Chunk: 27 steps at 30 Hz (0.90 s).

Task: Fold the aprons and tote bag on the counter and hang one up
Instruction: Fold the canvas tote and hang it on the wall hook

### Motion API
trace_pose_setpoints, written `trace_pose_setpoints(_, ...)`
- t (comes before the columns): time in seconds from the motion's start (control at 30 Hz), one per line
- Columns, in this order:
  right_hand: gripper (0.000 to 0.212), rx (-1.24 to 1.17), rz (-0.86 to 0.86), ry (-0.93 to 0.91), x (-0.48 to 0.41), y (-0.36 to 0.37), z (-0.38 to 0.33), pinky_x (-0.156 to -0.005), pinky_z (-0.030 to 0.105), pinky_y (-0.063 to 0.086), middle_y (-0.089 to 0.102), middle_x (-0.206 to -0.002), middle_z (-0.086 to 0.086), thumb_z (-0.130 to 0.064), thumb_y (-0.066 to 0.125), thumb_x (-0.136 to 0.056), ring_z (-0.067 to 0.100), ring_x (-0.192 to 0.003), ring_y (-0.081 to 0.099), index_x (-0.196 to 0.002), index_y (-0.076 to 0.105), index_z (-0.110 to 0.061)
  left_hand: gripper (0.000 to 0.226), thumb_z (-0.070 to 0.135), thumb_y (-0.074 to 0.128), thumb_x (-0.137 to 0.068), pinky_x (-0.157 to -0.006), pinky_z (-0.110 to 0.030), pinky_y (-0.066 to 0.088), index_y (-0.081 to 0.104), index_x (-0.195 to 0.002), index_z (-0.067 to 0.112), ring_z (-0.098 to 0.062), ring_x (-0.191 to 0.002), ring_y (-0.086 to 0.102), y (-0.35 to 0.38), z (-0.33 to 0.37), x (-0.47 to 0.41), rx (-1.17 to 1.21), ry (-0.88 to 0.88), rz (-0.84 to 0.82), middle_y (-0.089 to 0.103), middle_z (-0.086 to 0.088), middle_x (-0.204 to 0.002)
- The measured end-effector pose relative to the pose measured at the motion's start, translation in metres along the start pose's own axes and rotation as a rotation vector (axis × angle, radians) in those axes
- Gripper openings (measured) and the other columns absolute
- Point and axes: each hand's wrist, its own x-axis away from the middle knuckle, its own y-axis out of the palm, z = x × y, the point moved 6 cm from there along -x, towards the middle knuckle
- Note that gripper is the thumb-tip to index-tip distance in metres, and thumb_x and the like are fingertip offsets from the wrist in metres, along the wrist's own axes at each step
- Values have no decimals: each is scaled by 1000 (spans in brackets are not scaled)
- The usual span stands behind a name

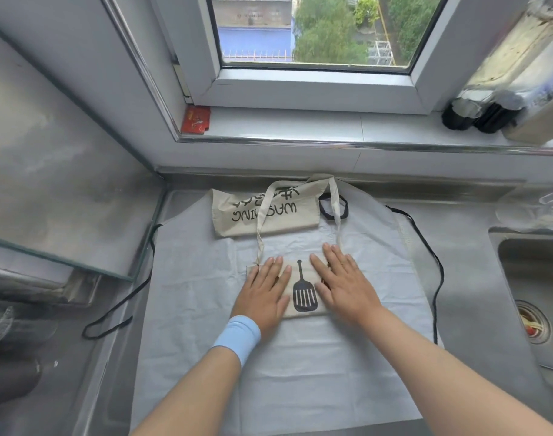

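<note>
hidden/unclear: folded beige cloth (pixel 303 287) w/ black spatula print lies partly under both hands; its side edges are covered, so can't tell if it's an apron or the bag. Clear object (pixel 534 206) at the worktop's far right corner is too blurred to name. Sink (pixel 520 262) is cut off by the frame's right edge.
left hand (pixel 264 294): flat, fingers straight & close together, pressing the folded beige cloth's left half, gripping nothing; light blue wristband (pixel 237 338) on the wrist.
right hand (pixel 344 284): flat, fingers straight & a little spread, pressing the right half, gripping nothing.
strap (pixel 262 215): long, beige, runs from the folded beige cloth's far corners to the worktop's back edge & loops there, crossing the second beige cloth.
second beige cloth (pixel 278 220): folded, printed WASHING upside down to the camera, near the back edge, apart from the hands.
white apron (pixel 205 278): spread flat mid-worktop, under both beige cloths; black ties (pixel 441 269) trail off left & right; black neck loop (pixel 346 209) near the back edge.
worktop (pixel 476 278): steel, sink set in its right side.
room: window (pixel 316 29) above the back edge, trees outside; sill (pixel 300 124) w/ red packet (pixel 195 119) at its left end, dark jars (pixel 476 116) at its right end.
</note>
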Motion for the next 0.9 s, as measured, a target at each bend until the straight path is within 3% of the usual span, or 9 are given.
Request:
trace_pose_setpoints(0.17, 69, 41, 7, 23, 3, -1, 4, -121, 40, -9, -8, -164, 2, -52, 10, -92, 18, -150, -13, -157, 7, -29, 59, 36, 34, -89, -112, -41, 18, 40, -144, 12, -27, -141, 36, -2, -12, 9, -30, 12, 38, 36, -10, -153)
trace_pose_setpoints(0.27, 61, 56, 171, 15, 7, -14, -6, -116, 49, 15, 29, -157, 16, -39, 44, -91, 32, -147, 23, -148, 38, -19, 46, 25, 39, -87, -103, -40, 32, 54, -130, 17, -28, -130, 48, -18, 2, 12, -38, 84, 158, 51, -9, -142)
trace_pose_setpoints(0.33, 44, -35, 334, -73, 11, -28, -17, -100, 41, 36, 53, -129, 10, -18, 65, -78, 31, -120, 49, -121, 59, -21, 35, 13, 43, -81, -79, -36, 40, 65, -104, 25, -25, -99, 57, -29, 24, 13, -69, 197, 253, 65, -2, -110)
trace_pose_setpoints(0.43, 18, -64, 313, -233, 21, -29, -35, -68, 34, 40, 52, -90, 0, -17, 67, -76, 23, -83, 50, -91, 60, -23, 21, 11, 44, -71, -55, -31, 39, 59, -80, 23, -23, -73, 56, -33, 39, 16, -108, 213, 255, 58, 0, -80)
trace_pose_setpoints(0.5, 20, -41, 202, -263, 28, -22, -35, -68, 36, 44, 51, -89, -2, -36, 60, -77, 22, -83, 51, -93, 58, -23, 12, 21, 55, -69, -57, -32, 43, 57, -82, 22, -25, -76, 58, -30, 32, 19, -46, 101, 185, 56, 0, -83)
trace_pose_setpoints(0.57, 32, -1, 145, -252, 33, -20, -28, -71, 36, 45, 52, -91, -3, -47, 57, -74, 20, -86, 50, -96, 59, -23, 25, 41, 57, -69, -65, -35, 45, 56, -85, 22, -23, -83, 55, -29, 24, 26, -5, 21, 114, 55, 1, -89)
trace_pose_setpoints(0.67, 26, 40, 162, -276, 34, -23, -24, -65, 36, 50, 55, -88, -2, -43, 52, -78, 21, -83, 55, -86, 62, -20, 46, 60, 51, -69, -76, -35, 45, 57, -95, 22, -21, -91, 50, -29, 17, 33, 3, 7, 39, 54, 2, -98)
trace_pose_setpoints(0.8, 30, 127, 244, -234, 31, -23, -23, -46, 31, 46, 58, -78, -1, -36, 42, -90, 21, -71, 62, -76, 63, -19, 34, 48, 55, -80, -82, -36, 48, 61, -102, 23, -21, -98, 51, -29, -2, 38, 155, -53, 40, 56, 4, -106)
trace_pose_setpoints(0.9, 32, 61, 280, -146, 28, -31, -23, -49, 29, 41, 59, -77, -1, -37, 41, -94, 23, -72, 62, -78, 60, -17, 18, 32, 59, -91, -84, -31, 45, 67, -103, 20, -22, -100, 53, -36, -11, 36, 321, -116, 73, 61, 2, -101)
